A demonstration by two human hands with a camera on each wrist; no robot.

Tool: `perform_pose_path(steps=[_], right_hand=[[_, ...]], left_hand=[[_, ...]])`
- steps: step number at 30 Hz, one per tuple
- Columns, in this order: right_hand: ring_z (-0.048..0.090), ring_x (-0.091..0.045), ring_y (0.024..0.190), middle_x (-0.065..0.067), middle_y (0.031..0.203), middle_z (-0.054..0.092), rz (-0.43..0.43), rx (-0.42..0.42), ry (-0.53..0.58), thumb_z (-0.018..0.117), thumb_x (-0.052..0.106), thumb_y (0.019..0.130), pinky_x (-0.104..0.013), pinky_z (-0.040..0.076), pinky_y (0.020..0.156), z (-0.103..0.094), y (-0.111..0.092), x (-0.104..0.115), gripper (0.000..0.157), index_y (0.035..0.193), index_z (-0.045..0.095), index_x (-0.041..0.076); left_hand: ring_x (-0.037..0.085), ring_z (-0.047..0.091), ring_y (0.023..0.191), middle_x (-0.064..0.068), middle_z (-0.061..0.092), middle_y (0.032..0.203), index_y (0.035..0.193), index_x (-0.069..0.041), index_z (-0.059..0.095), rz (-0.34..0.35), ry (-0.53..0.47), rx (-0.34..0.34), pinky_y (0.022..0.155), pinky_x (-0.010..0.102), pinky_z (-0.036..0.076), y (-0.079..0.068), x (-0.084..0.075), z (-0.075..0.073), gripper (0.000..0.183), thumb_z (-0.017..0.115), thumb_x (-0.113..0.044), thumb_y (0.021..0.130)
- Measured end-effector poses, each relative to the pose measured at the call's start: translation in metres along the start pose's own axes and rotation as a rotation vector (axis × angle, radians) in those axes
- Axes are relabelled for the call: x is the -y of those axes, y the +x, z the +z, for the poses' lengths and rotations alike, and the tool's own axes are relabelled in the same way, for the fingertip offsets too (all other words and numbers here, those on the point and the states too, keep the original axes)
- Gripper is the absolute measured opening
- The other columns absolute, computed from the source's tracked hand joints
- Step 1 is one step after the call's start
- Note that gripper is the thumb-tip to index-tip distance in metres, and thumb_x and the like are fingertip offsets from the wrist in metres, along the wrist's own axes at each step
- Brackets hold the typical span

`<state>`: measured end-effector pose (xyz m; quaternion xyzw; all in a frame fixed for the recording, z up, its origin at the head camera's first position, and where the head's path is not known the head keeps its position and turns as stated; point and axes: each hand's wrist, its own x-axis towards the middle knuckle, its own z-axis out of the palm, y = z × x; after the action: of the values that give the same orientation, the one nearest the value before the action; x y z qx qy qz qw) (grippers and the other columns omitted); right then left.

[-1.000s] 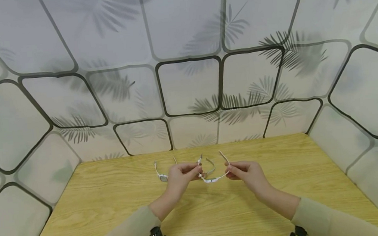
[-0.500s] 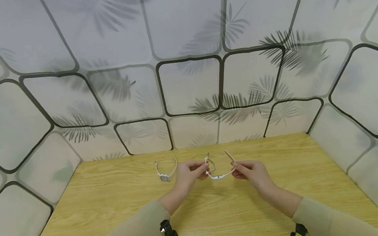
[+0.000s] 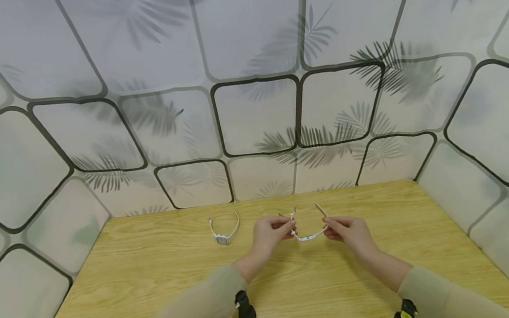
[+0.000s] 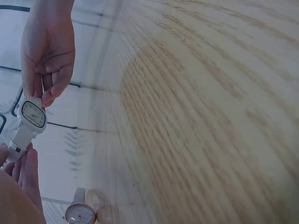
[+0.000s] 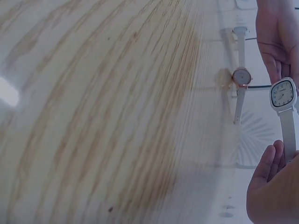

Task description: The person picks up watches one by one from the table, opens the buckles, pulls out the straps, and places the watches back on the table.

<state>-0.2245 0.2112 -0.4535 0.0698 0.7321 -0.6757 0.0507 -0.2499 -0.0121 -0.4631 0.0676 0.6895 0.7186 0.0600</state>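
Observation:
A white wristwatch (image 3: 307,237) with a rounded-square dial hangs between my two hands above the table, its strap unfastened. My left hand (image 3: 272,234) pinches the buckle end of the strap, while my right hand (image 3: 351,232) pinches the other strap half. In the right wrist view the white watch's dial (image 5: 282,94) faces the camera. Beyond my left hand lies a second watch with a round rose-gold case (image 5: 241,77) and pale strap; in the head view my hand hides most of it. To the left, another white watch (image 3: 222,239) rests on the table with its strap ends spread.
The wooden table (image 3: 157,289) runs back to a patterned wall covering (image 3: 255,116), which also encloses it on the left and right. A black device (image 3: 245,307) is strapped at my left sleeve and another black device (image 3: 405,313) at the right.
Both hands have shifted to the right with the white watch held between them. The left-hand watch on the table now shows fully, and the rose-gold watch is more hidden behind my left hand.

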Motion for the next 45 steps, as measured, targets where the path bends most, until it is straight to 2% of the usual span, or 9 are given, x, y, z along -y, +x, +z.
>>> perform_pose_path(steps=[3,7,12,18,25,32,39,45], right_hand=[[0.072,0.0,0.074,0.005,0.087,0.078,0.002,-0.011,-0.006,0.059,0.008,0.11,-0.017,0.063,0.075,-0.004,0.003,-0.003,0.039,0.137,0.059,-0.02],[0.072,0.0,0.072,0.005,0.085,0.078,0.0,-0.026,-0.016,0.06,0.009,0.109,-0.017,0.063,0.073,-0.008,0.008,-0.007,0.04,0.136,0.059,-0.021],[0.071,0.0,0.071,0.007,0.082,0.076,0.006,-0.031,-0.025,0.061,0.009,0.109,-0.018,0.064,0.073,-0.015,0.013,-0.013,0.041,0.135,0.058,-0.023],[0.071,-0.001,0.069,0.006,0.078,0.076,0.032,-0.004,0.023,0.059,0.004,0.108,-0.019,0.064,0.072,-0.023,0.018,-0.021,0.041,0.133,0.055,-0.028],[0.071,0.001,0.067,0.006,0.075,0.076,0.073,-0.011,-0.033,0.061,0.005,0.108,-0.017,0.063,0.069,-0.029,0.021,-0.027,0.042,0.132,0.056,-0.028],[0.072,0.001,0.066,0.002,0.076,0.077,0.067,-0.018,-0.082,0.062,0.004,0.107,-0.018,0.064,0.067,-0.033,0.025,-0.029,0.04,0.127,0.058,-0.03],[0.072,0.001,0.067,-0.002,0.079,0.079,0.068,-0.023,-0.138,0.064,0.006,0.106,-0.018,0.064,0.068,-0.04,0.028,-0.028,0.04,0.127,0.06,-0.028],[0.073,0.0,0.065,-0.003,0.076,0.079,0.07,-0.022,-0.175,0.066,0.008,0.105,-0.018,0.064,0.066,-0.042,0.032,-0.03,0.039,0.123,0.064,-0.027]], left_hand=[[0.012,0.078,0.079,0.031,0.078,0.103,0.112,0.018,0.074,0.014,0.024,0.001,0.078,0.033,0.068,0.002,0.003,0.006,0.02,0.072,0.004,0.098],[0.024,0.08,0.082,0.031,0.078,0.1,0.109,0.018,0.075,0.059,0.09,0.003,0.077,0.034,0.068,0.003,0.006,0.014,0.018,0.074,0.004,0.097],[0.031,0.08,0.084,0.025,0.08,0.096,0.106,0.012,0.078,0.084,0.196,-0.012,0.072,0.026,0.067,0.005,0.012,0.024,0.016,0.076,0.0,0.097],[0.022,0.079,0.079,0.018,0.081,0.092,0.101,0.004,0.081,0.086,0.306,-0.026,0.069,0.023,0.065,0.008,0.021,0.033,0.01,0.077,-0.005,0.097],[0.008,0.073,0.069,0.01,0.082,0.088,0.098,0.0,0.082,0.09,0.428,-0.025,0.061,0.013,0.056,0.012,0.028,0.04,0.01,0.079,-0.01,0.097],[-0.002,0.066,0.065,0.006,0.081,0.084,0.095,-0.003,0.084,0.085,0.532,-0.026,0.063,0.014,0.054,0.014,0.028,0.044,0.011,0.08,-0.014,0.097],[-0.004,0.061,0.062,0.001,0.079,0.077,0.095,-0.006,0.084,0.067,0.623,-0.013,0.062,0.014,0.052,0.017,0.026,0.047,0.015,0.08,-0.02,0.098],[-0.001,0.056,0.058,-0.004,0.074,0.068,0.094,-0.009,0.084,0.046,0.717,0.015,0.057,0.017,0.047,0.022,0.023,0.05,0.017,0.077,-0.024,0.1]])
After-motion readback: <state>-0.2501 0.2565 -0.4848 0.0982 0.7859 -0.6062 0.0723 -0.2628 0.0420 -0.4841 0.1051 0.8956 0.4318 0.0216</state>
